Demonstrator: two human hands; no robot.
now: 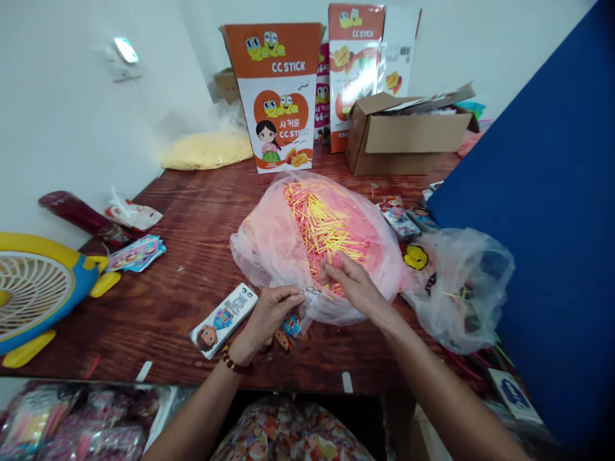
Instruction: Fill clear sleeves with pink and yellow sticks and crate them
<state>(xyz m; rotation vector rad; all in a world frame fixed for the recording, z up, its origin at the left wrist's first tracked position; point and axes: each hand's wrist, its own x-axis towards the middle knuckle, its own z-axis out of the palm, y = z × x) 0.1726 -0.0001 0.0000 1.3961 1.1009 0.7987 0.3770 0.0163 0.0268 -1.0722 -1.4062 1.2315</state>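
A clear plastic bag [269, 224] full of thin pink and yellow sticks [319, 221] lies open in the middle of the table. At its near edge my left hand [273, 315] pinches a small printed packet [291, 324] with a cartoon figure on it. My right hand [353, 285] is over the near side of the sticks, thumb and fingers pressed together. Whatever is between those fingertips blends with the sticks behind. Left of my left hand lies a flat white cartoon pack [224, 320].
Tall CC Stick boxes [283, 96] and an open brown carton [408, 137] stand at the back. On the left are a yellow-blue fan [36, 288], a dark red bottle [84, 214] and bright packets [137, 253]. Another plastic bag [464, 282] sits right, near a blue panel [528, 211].
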